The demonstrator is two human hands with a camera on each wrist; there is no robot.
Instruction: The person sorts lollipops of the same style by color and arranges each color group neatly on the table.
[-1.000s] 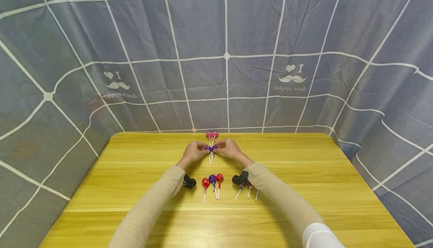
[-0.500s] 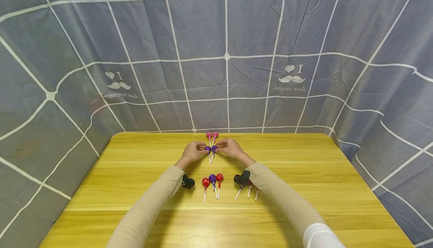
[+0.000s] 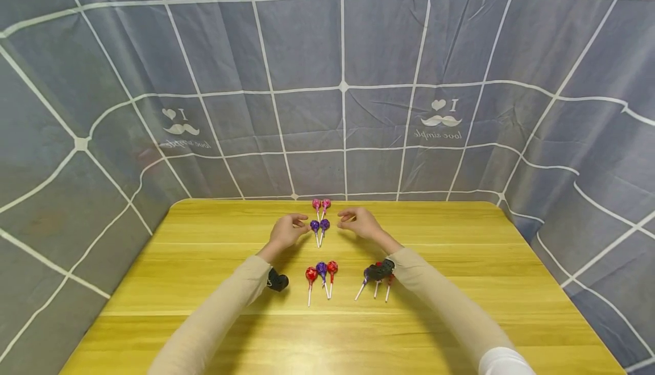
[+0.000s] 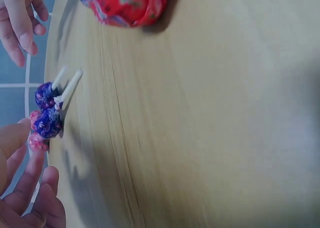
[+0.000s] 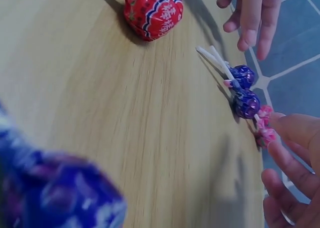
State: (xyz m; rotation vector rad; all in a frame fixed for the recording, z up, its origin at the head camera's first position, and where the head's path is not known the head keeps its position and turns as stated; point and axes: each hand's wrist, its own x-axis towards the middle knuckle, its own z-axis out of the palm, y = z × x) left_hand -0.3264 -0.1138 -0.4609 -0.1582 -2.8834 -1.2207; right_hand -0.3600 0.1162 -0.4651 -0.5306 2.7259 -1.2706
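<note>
Two purple-wrapped lollipops (image 3: pixel 324 225) lie side by side near the table's far edge, their white sticks converging toward me. Behind them are two pink lollipops (image 3: pixel 326 203), whose sticks run down between the purple heads. My left hand (image 3: pixel 288 230) is just left of the purple pair, thumb and fingers parted, holding nothing. To the right, my right hand (image 3: pixel 361 223) hovers a little farther off, fingers loosely extended and also holding nothing. In the left wrist view, the left hand's spread fingers (image 4: pixel 35 188) appear below the lollipops; the right wrist view shows the right hand (image 5: pixel 295 168) likewise.
Nearer me lie a red lollipop (image 3: pixel 311 274), a purple one (image 3: pixel 321 269) and another red one (image 3: pixel 332 267). Right of these, a second group with a purple lollipop (image 3: pixel 365 275) is partly hidden by the right wrist camera (image 3: pixel 381 270). A grey curtain (image 3: pixel 317 119) hangs behind the table (image 3: pixel 317 341).
Both hands have let go of the purple lollipops and drawn apart, the left hand leftward and the right hand rightward. The purple lollipops stay in place.
</note>
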